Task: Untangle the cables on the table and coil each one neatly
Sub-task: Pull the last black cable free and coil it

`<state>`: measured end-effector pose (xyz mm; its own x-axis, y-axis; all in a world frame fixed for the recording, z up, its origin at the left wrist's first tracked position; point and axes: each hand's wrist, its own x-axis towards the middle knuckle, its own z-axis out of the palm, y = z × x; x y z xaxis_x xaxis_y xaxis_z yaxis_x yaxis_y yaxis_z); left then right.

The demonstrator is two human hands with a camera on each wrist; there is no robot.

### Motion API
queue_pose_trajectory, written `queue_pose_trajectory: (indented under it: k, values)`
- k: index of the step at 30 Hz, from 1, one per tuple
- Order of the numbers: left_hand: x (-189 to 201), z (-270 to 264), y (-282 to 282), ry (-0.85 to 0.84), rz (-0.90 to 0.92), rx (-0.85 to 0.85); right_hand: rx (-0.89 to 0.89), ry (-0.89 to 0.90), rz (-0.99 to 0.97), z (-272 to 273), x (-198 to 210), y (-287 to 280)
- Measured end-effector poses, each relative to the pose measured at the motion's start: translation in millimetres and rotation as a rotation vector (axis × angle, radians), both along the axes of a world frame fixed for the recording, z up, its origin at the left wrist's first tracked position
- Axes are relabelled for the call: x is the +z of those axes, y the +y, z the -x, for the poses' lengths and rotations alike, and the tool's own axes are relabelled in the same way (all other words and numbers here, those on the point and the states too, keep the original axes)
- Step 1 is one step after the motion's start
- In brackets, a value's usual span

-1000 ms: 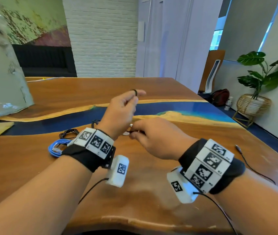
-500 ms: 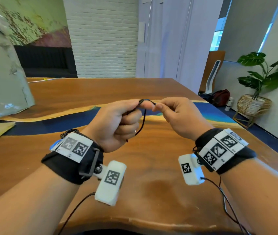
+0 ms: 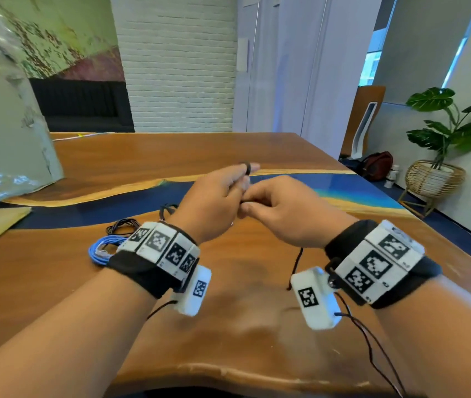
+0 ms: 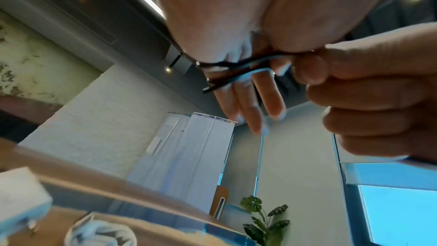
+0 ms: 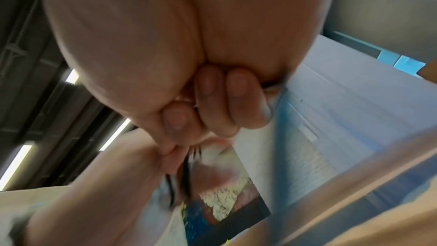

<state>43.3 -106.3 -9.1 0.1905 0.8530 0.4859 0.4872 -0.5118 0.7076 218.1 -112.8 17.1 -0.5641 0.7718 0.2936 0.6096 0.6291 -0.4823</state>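
A thin black cable [image 4: 238, 66] is wound in a few turns round the straight fingers of my left hand [image 3: 241, 179], above the table's [image 3: 245, 326] middle. One turn crosses the index finger [image 3: 247, 168]. The left thumb seems to pin the turns. My right hand [image 3: 253, 203] meets the left fingers and pinches the same cable with curled fingers [image 4: 309, 70]. The cable's loose tail [image 3: 296, 264] hangs under the right wrist. The right wrist view is blurred and shows only curled fingers and dark strands.
A coiled blue cable [image 3: 100, 249] and a small black cable bundle [image 3: 121, 225] lie on the table left of my left wrist. A plastic-wrapped grey slab [image 3: 4, 145] stands at the far left. Thin sensor leads trail from both wrist cameras.
My left hand has gone from a curled grip to straight fingers. The right hand has dropped from level with it to just below the left fingers, carrying the cable round them.
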Motion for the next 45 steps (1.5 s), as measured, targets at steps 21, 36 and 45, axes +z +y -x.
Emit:
queue_pose_trajectory:
  k: [21, 36, 45]
  values:
    - [19, -23, -5, -1.176, 0.238, -0.200, -0.033, 0.086, 0.261, 27, -30, 0]
    - [-1, 11, -18, -0.369, 0.564, -0.382, -0.105, 0.181, -0.045, -37, 11, 16]
    - [20, -22, -12, -1.104, 0.339, -0.347, -0.168, 0.196, 0.066, 1, -30, 23]
